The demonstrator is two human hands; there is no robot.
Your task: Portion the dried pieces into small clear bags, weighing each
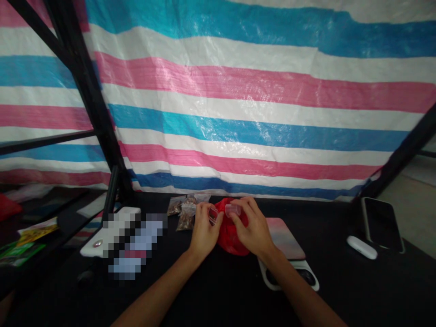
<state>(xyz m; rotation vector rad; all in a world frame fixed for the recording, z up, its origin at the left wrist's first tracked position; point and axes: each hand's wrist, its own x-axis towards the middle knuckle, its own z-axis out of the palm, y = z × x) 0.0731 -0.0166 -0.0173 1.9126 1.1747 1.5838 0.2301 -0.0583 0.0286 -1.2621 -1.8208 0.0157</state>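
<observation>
**Left hand** (204, 230): fingers (206, 213) curled, pinching a clear cup (213, 215).
**Right hand** (254, 223): fingers (247, 210) bent, pinching a second cup (232, 210) at the tips.
**Cups:** held apart, above the bag.
**Red bag** (232, 237): crumpled on the black table (218, 290), between and under the hands.
**Left of hands:** brown-filled pouches (185, 219).
**Right of hands:** pastel pad (285, 237), earbud case (361, 247), phone (382, 225).
**Behind:** striped tarp (218, 95).

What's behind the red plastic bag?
Behind the red plastic bag, a striped tarp hangs. The left hand and right hand cover much of the bag, hiding what lies under them.
</observation>
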